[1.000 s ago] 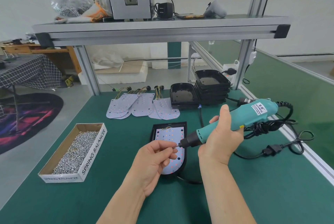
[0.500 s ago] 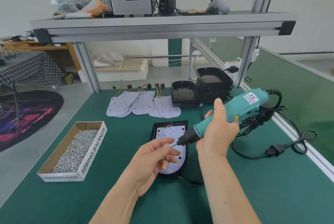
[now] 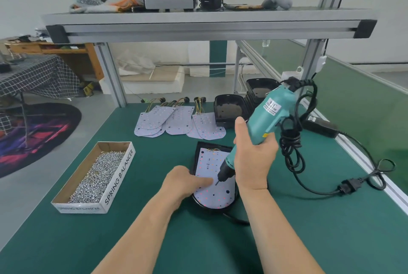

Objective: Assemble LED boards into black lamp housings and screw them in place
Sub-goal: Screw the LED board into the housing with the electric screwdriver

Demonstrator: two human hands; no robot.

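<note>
On the board [image 3: 209, 163], the left hand [image 3: 187, 183] presses flat-fingered; the right hand [image 3: 254, 159] grips the screwdriver [image 3: 267, 114], whose bit may skid into that hand.

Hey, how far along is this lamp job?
Done: one LED board lies in the black housing. In hand: the right hand holds the teal screwdriver, tip at that board, with the left hand pressing beside it. Left: driving screws here, then the loose boards and empty housings behind.

Screw box [image 3: 119, 176] sits left of centre. Housing [image 3: 197, 154] is at centre with LED board [image 3: 209, 163] in it and screwdriver [image 3: 265, 117] over it. Spare boards [image 3: 176, 119] lie above, empty housings [image 3: 228, 110] to their right, coiled cable [image 3: 291, 154] further right.
</note>
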